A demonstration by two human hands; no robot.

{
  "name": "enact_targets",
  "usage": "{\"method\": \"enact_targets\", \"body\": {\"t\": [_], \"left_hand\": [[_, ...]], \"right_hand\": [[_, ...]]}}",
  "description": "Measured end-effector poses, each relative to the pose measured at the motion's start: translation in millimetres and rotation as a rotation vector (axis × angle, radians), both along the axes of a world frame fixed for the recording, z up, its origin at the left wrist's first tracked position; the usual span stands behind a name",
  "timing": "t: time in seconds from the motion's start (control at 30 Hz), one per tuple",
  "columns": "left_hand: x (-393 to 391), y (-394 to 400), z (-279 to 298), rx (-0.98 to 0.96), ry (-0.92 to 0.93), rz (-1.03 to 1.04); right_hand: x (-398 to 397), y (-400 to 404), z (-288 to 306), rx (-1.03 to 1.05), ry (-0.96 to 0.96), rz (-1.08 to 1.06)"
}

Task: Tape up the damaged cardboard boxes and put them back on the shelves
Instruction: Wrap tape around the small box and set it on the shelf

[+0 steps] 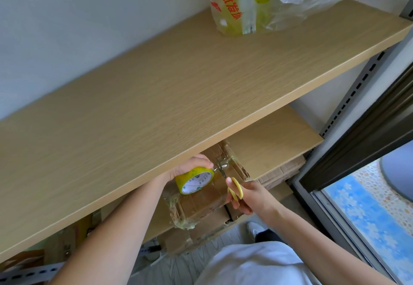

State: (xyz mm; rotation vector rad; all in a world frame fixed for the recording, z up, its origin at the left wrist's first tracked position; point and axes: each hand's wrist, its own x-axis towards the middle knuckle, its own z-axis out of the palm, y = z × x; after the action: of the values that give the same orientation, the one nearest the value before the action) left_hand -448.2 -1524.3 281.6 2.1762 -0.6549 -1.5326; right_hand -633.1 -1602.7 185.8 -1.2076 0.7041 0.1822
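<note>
A brown cardboard box point(201, 202), wrapped in clear tape, lies on the lower shelf point(274, 137), partly hidden under the upper shelf point(156, 97). My left hand point(192, 165) grips a yellow-green tape roll point(194, 179) above the box. A clear strip of tape runs from the roll to the box's top. My right hand point(248, 195) holds yellow-handled scissors point(234, 187), whose blades point up at that strip.
A clear plastic bag point(257, 3) with red print stands at the back of the upper shelf. More cardboard point(281, 172) is stacked on lower levels to the right. A slotted metal upright point(355, 92) and a dark door frame point(368, 150) stand on the right.
</note>
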Motion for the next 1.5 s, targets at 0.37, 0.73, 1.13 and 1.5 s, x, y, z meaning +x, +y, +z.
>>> {"method": "enact_targets", "body": {"t": [0.37, 0.73, 1.13, 1.5], "left_hand": [[21.0, 31.3, -22.7, -0.145, 0.073, 0.161], [3.7, 57.0, -36.9, -0.28, -0.035, 0.373], [-10.6, 52.3, -41.7, -0.352, -0.206, 0.457], [-19.3, 54.9, -55.6, -0.485, -0.258, 0.753]], "right_hand": [[-11.9, -9.5, 15.2, -0.115, 0.033, -0.125], [-29.4, -71.6, 80.0, -0.081, -0.121, 0.422], [47.8, -21.5, 28.9, -0.906, 0.07, 0.088], [70.0, -57.6, 32.3, -0.96, 0.156, -0.104]]}}
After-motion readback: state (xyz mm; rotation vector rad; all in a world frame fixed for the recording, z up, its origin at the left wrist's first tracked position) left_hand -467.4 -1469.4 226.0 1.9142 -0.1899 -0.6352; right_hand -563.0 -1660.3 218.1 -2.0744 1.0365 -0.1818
